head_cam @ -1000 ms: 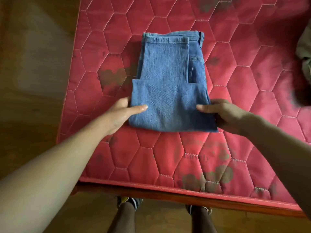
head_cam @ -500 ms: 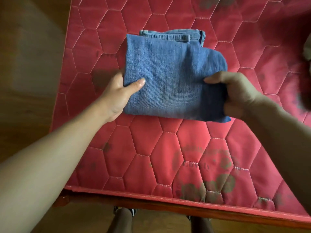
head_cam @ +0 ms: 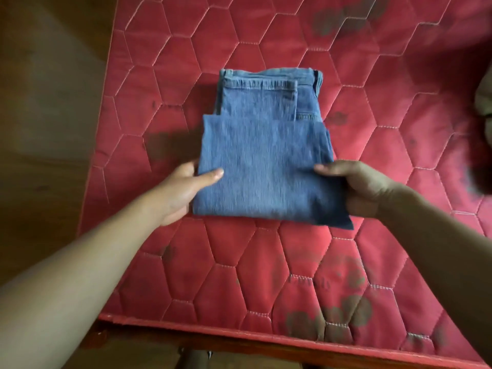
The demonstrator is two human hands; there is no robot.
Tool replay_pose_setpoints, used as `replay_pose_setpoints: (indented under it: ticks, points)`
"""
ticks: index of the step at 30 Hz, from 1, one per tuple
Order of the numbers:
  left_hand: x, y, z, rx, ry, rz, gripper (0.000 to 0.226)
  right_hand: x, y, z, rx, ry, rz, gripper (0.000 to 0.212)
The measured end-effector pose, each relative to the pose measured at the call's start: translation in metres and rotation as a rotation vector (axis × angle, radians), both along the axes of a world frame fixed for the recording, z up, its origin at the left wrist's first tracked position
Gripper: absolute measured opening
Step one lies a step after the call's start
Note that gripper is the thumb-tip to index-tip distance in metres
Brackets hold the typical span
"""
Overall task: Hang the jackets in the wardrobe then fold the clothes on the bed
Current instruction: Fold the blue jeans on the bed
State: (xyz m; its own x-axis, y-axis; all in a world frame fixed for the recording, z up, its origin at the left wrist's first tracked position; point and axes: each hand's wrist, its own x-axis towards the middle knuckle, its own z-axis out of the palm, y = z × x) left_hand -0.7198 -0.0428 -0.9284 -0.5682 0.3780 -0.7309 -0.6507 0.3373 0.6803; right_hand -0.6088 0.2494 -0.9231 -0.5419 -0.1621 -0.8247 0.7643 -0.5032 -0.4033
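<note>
Both hands (head_cam: pixel 179 194) (head_cam: pixel 366 191) partly beneath jeans (head_cam: pixel 266 161)

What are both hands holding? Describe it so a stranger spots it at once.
Find the red quilted mattress. Near its middle lies a folded pair of blue jeans, waistband away, left hand and right hand gripping its near sides. It is the only blue denim; the cloth at the right edge is olive.

matt blue denim jeans (head_cam: pixel 263 166) on quilted red cloth mattress (head_cam: pixel 266 275) (stained).
</note>
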Motion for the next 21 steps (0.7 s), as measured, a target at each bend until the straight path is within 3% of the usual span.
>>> replay_pose_setpoints:
  ticks: [4,10,16,21]
  points:
    - [0.018,-0.014,0.006,0.024,-0.011,-0.099,0.047,0.022,-0.004,0.007,0.034,-0.049,0.213,0.035]
    - [-0.032,0.018,0.027,0.119,0.171,-0.057,0.031,-0.027,0.017,0.039,0.254,0.185,0.009,0.028]
    - [-0.059,0.048,-0.007,0.001,0.219,-0.023,0.026,-0.061,0.016,-0.003,0.507,0.087,0.001,0.026]
    - [-0.059,0.055,-0.004,-0.018,0.311,0.076,0.015,-0.070,0.018,-0.003,0.581,0.175,-0.124,0.020]
